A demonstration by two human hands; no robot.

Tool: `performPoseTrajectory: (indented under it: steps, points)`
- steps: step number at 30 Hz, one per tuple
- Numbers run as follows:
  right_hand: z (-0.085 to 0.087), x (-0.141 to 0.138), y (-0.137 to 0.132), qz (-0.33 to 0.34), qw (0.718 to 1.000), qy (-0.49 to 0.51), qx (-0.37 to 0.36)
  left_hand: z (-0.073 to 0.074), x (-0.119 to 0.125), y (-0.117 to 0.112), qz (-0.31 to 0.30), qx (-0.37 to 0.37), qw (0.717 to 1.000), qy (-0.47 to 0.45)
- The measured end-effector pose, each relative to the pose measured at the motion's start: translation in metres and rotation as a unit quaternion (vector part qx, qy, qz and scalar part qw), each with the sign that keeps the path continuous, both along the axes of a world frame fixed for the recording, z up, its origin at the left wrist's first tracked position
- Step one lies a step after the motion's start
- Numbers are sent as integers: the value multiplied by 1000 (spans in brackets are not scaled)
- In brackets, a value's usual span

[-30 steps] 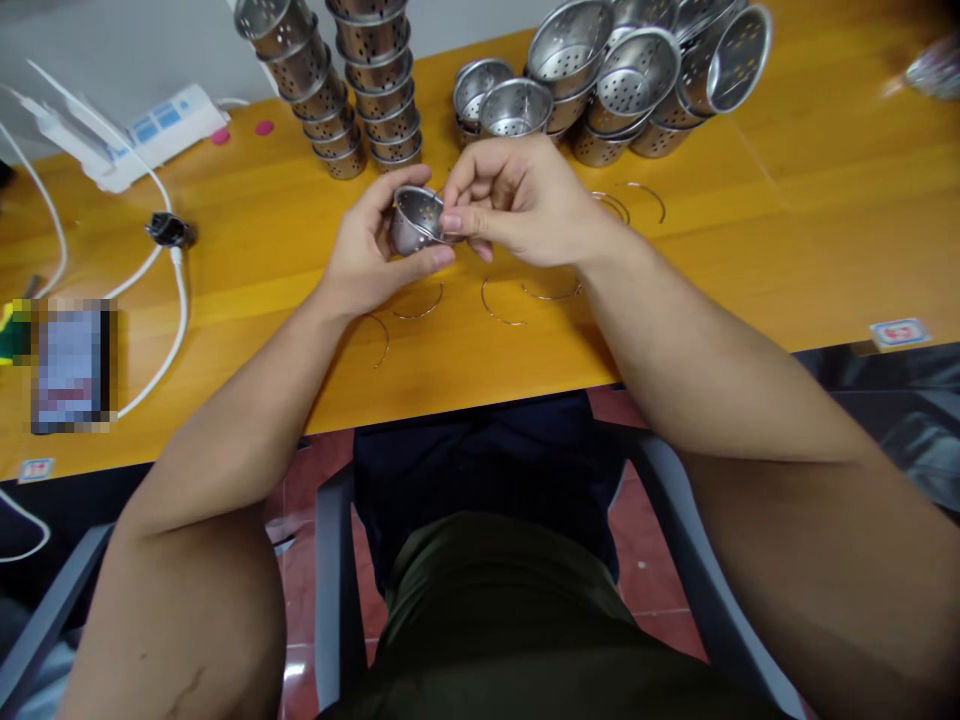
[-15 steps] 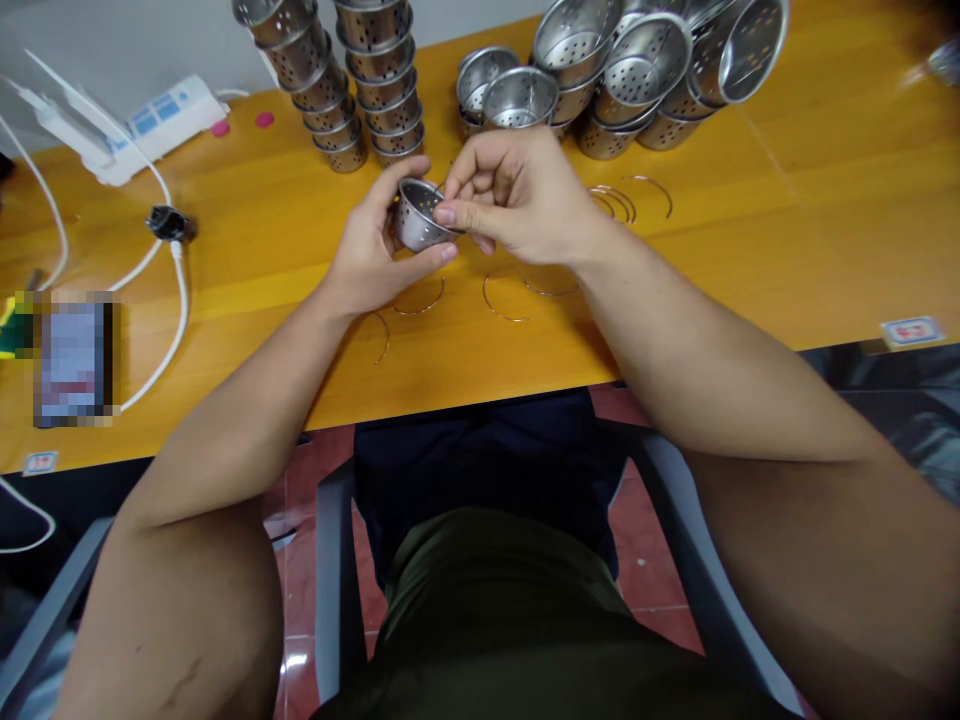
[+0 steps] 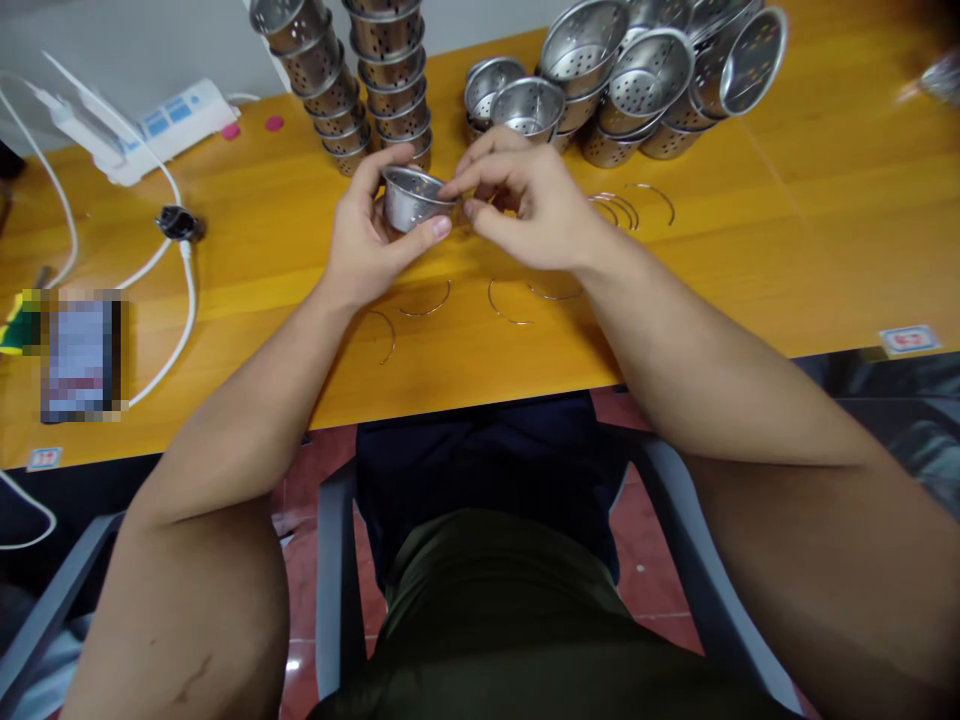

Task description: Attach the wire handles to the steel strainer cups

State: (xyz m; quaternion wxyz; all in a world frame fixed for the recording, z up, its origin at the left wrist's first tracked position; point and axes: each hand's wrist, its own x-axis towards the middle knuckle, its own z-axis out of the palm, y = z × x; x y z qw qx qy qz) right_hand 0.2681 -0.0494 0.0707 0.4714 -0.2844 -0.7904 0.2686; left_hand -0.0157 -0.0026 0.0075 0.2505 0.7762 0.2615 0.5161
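Note:
My left hand [image 3: 367, 225] holds a small perforated metal cup [image 3: 409, 203] by its side, thumb in front and fingers behind. The cup is raised over the table with its mouth up, slightly tilted. My right hand [image 3: 521, 195] is at the cup's right rim. Its index fingertip touches or nearly touches the rim, and a gap separates it from the thumb. No held object can be made out there; the other fingers are curled and partly hidden. Below the hands, thin curved wires [image 3: 427, 312] lie on the table, with more curved wires [image 3: 619, 210] to the right.
Two tall stacks of perforated cups [image 3: 390, 70] stand at the back. Larger perforated cups [image 3: 649, 80] are piled to their right. A white power strip [image 3: 176, 125], cables and a pixelated phone [image 3: 82, 355] are on the left of the yellow table [image 3: 750, 270]. Chair arms flank me.
My right thumb and index finger have moved apart from their pinch at the cup's rim. The cup has tipped slightly, showing less of its inside. The whole view has shifted a little.

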Motion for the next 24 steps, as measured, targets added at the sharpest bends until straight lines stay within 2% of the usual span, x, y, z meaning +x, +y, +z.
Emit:
performPoseTrajectory:
  steps: [4,8,11,14,18,21,24]
  points:
    - [-2,-2,-5,33,998,-13,-47,13,2,-12,-3,-21,1000,6]
    - [13,-4,-19,16,994,-36,-102,20,8,-19,-16,-72,997,-12]
    - [24,-4,-27,0,992,-21,-128,22,7,-18,-11,-74,997,-36]
    - [23,-2,-26,30,994,-18,-100,20,3,-15,-31,-53,998,-18]
    - [10,0,-15,47,997,-16,-55,18,-1,-15,-26,-42,999,-1]
    - [4,0,-9,33,998,-26,-37,18,1,-17,-33,-11,999,4]
    - [8,2,-7,-4,999,-37,-13,18,5,-17,-17,-11,1000,-10]
